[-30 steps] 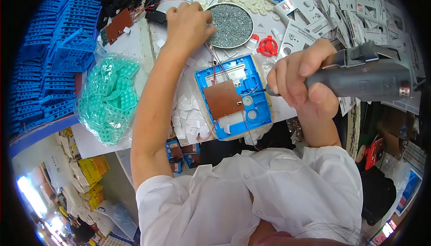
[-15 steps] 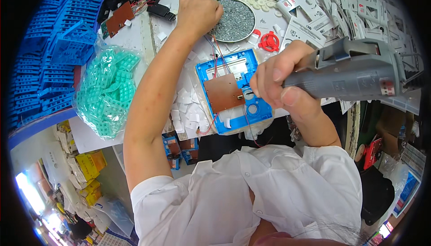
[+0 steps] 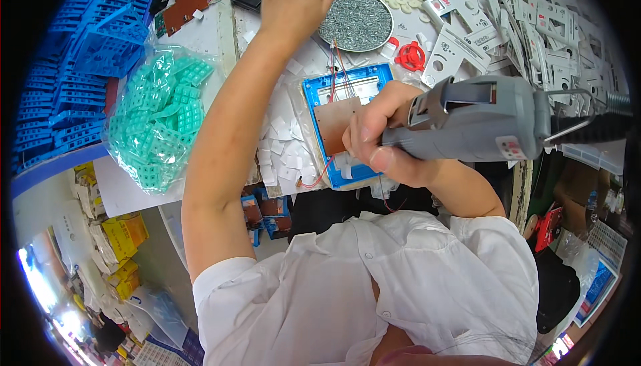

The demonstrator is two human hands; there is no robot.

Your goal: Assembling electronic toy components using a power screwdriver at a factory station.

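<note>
Seen from above, looking down a white shirt to a crowded workbench. At the centre, lying flat: a blue plastic frame (image 3: 347,129) with a brown circuit board (image 3: 334,122) seated inside it and thin red and white wires trailing off its near and far edges.

Just right of the frame, partly over it: right hand (image 3: 384,142), fingers wrapped tight around the grip of a grey electric screwdriver (image 3: 477,122), thumb pressed along the underside. Tool body level, pointing toward the board; tip hidden behind the fingers, so contact with the board cannot be told.

Beyond the frame, at its far left: left hand (image 3: 294,2), fingers curled and bunched at the rim of a round dish of small silver screws (image 3: 355,20). Whether a screw is pinched there cannot be told.

Left of the frame: a clear bag of pale green plastic pieces (image 3: 160,115), then stacked blue trays (image 3: 73,65). Far right of the frame: a red plastic wheel (image 3: 410,55) and piles of white plastic plates (image 3: 527,19).

Judged as the screw-fetching stage of fastening the board into the frame. Called for next: one screw carried back to a hole on the board, tool tip lined up straight above it.
</note>
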